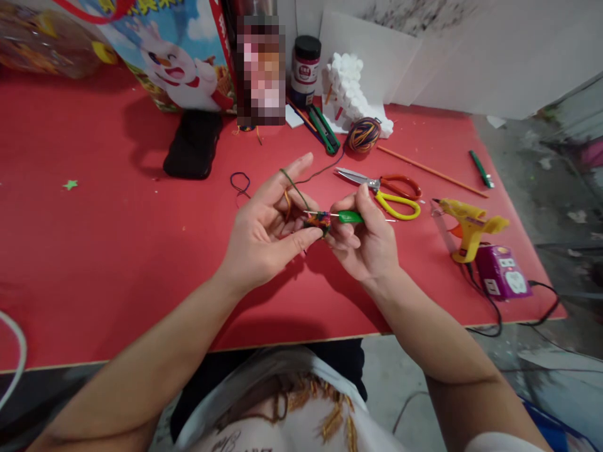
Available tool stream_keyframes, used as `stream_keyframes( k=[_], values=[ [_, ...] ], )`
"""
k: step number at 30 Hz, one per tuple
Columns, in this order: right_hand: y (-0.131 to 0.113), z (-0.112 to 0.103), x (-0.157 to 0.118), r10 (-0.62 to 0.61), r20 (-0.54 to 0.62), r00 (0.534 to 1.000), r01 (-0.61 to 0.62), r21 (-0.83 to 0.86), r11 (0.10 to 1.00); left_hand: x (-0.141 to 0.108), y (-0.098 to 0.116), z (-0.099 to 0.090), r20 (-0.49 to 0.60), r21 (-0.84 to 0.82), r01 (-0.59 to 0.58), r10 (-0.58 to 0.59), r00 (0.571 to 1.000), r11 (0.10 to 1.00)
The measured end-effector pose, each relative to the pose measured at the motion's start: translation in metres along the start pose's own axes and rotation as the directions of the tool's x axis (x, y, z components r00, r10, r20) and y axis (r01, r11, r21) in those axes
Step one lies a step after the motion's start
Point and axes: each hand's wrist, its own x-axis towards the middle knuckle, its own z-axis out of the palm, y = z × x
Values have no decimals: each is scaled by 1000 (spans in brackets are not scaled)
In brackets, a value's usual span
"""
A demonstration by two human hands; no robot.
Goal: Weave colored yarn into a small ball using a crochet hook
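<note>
Head view: I see a red table (117,263) below the grip, left hand (264,229) beside right hand (370,238). Scissors (374,184) lie just beyond the right, a yarn ball (364,134) farther. The right clasps a green-handled hook (350,217); the left pinches the multicoloured yarn piece (318,221) against it.

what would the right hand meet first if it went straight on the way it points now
The right hand would most likely meet the small multicoloured crochet piece first, with the left hand that holds it just beyond; depth is hard to judge from this one view.
</note>
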Motion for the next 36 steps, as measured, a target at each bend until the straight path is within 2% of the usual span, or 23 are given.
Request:
stream_keyframes(
  k=[5,11,17,23,27,32,36],
  values=[
    [3,-3,2,-4,15,1000,4,-9,1000,0,5,-3,-12,14,24,-24,1000,1000],
    [5,-4,3,-22,-1,1000,22,-5,1000,2,8,-5,-32,137,-11,15,999,990],
    [6,0,4,23,-30,999,-21,60,998,3,3,-4,-51,124,-17,24,998,992],
    [4,-2,6,26,-32,999,-25,54,998,0,6,-3,-57,102,0,6,998,995],
    [5,-4,7,10,-2,1000,-10,70,998,0,7,-5,-44,158,-57,64,997,986],
    [8,-7,7,-12,17,1000,11,53,999,3,-3,-12,37,202,-186,183,982,961],
    [12,-10,7,-56,16,998,56,3,998,6,-9,-12,29,258,-208,207,978,944]
  ],
)
